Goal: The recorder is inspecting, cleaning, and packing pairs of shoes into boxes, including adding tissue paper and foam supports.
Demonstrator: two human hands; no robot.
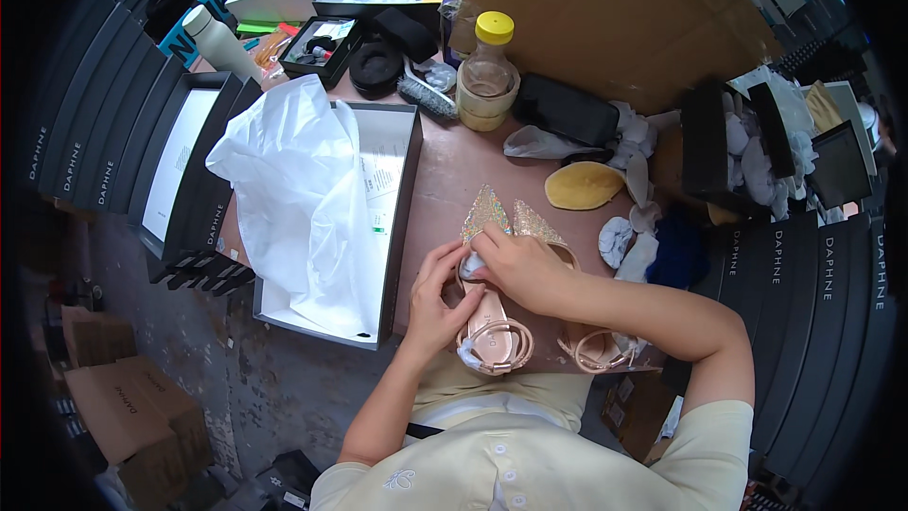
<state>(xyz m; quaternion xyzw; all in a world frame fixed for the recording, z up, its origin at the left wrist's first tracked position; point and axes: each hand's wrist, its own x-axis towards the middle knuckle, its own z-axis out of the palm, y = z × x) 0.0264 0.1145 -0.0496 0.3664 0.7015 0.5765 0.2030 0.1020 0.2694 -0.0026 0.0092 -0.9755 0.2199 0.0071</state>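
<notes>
1. Fingers cover most of the front of the near sandal, so I can't make out exactly what's pinched there. A bit of white stuffing peeks out under them.
2. Second sandal is worse off: the right forearm crosses right over its middle. You get the glittery toe above the arm and the looped ankle strap below, nothing between.
3. Near sandal sits by the table's front edge, roughly in front of the person's belly, glittery toe pointing away and ankle strap toward the body.
4. Left hand comes up from below and curves round the sandal's left side, thumb over the insole, fingers up by the toe. Looks like a light hold.
5. Right hand reaches in from the right, elbow bent out wide, fingers curled in narrow over the toe strap. Can't tell if it's gripping the strap or the stuffing.
6. Left of the hands there's an open box, with white tissue spilling over its far left corner and hiding much of the inside.
7. Beyond the sandals: yellow sponge, black case, yellow-capped bottle, brush.
8. Big carton blocks the view behind that; dark boxes are stacked at the right.
</notes>
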